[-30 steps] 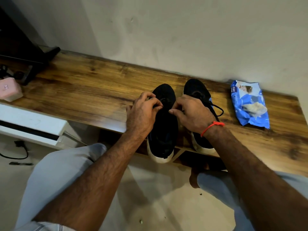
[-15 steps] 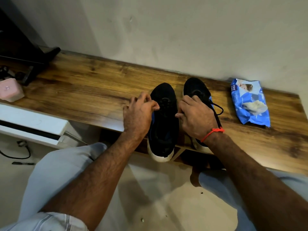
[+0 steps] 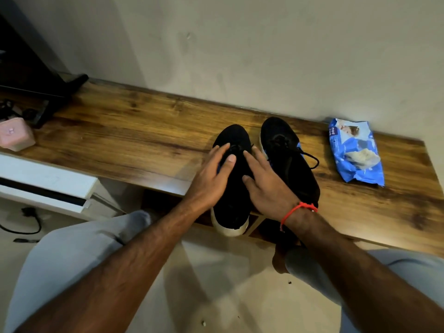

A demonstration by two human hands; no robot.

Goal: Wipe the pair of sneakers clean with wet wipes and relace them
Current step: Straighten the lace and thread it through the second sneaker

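Your left hand [image 3: 211, 175] and right hand [image 3: 264, 186] hide most of the near sneaker [image 3: 234, 205]'s laces. Left of it, the frame edge cuts the pink box [image 3: 15, 134]; your left fingers look blurred.

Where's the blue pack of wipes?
In the head view, the wipes pack lies on the wooden shelf at the far right, by the wall, just right of the right sneaker, not touching it.
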